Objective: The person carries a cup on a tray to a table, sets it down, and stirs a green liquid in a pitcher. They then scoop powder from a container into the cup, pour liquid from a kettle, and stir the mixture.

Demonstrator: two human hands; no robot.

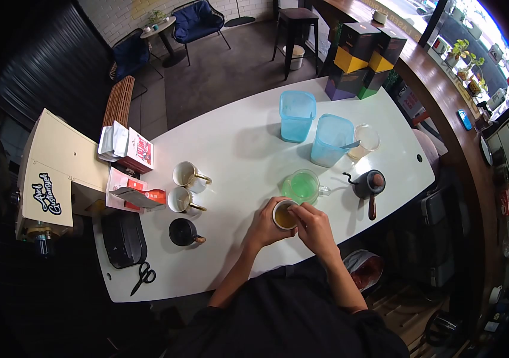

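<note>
My left hand [262,227] is wrapped round a small cup [283,217] with yellowish-brown liquid in it, held over the near side of the table. The fingers of my right hand [316,230] are pinched together at the cup's right rim, over the liquid; what they hold, if anything, is too small to make out. Just beyond the cup stands a glass mug [303,186] of green liquid, its handle to the right. To the right of that is a dark kettle [366,184] with a thin spout and a wooden handle.
Two blue translucent containers [297,113] and a clear glass jar [366,140] stand farther back. On the left are two white mugs [184,175], a black cup [183,232], black scissors [143,278], a black tray [124,240] and a cream machine [57,173]. Stacked boxes [359,62] stand at the far edge.
</note>
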